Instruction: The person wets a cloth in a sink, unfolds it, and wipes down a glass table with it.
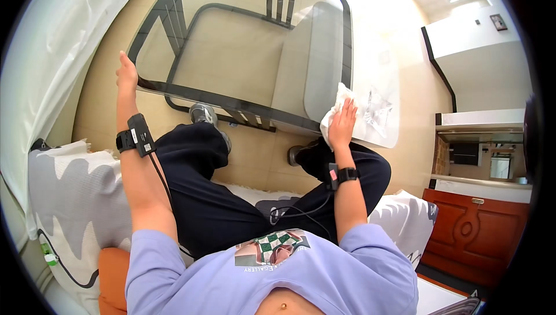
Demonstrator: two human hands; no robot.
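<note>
A low table with a clear glass top and a dark rim (202, 94) stands in front of my knees. My left hand (126, 73) is at its near left corner, fingers stretched out along the edge, holding nothing. At the near right corner my right hand (343, 123) holds a bunched white cloth (331, 119) against the tabletop, fingers laid over it. Part of the cloth is hidden beneath the palm. Just right of that hand, a crumpled clear plastic wrapper (377, 111) lies on a white surface (387, 135) adjoining the glass table.
I sit on a sofa with a grey-and-white cover (81, 193); an orange cushion (113, 277) is at my left. A white curtain (63, 43) hangs on the left. Under the glass are dark slatted legs (171, 19). A red-brown wooden cabinet (469, 231) stands at right.
</note>
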